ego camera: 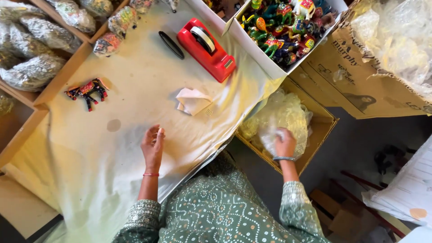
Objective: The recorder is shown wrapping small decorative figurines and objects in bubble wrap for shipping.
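At the far left, wooden compartments (27, 96) hold wrapped bundles (33, 72) in clear film with dark, speckled content. Near them, on the cloth-covered bench (135, 81), a small painted toy horse (87, 91) in red and black lies on its side, well apart from the left hand (153, 146). This hand rests flat on the cloth, its fingers (158, 134) loose and extended, holding nothing. Beyond it lies a folded white paper (192, 101), and farther away a red tape dispenser (207, 48) beside a black oval thing (171, 44). A white tray (256, 53) at the top carries many coloured figurines (283, 27). To the right, the right hand (285, 143) reaches into a brown cardboard box (327, 125) and its fingers grasp a piece of the clear plastic wrap (279, 118) that fills it. A bigger brown carton (355, 76) with dark print stands behind.
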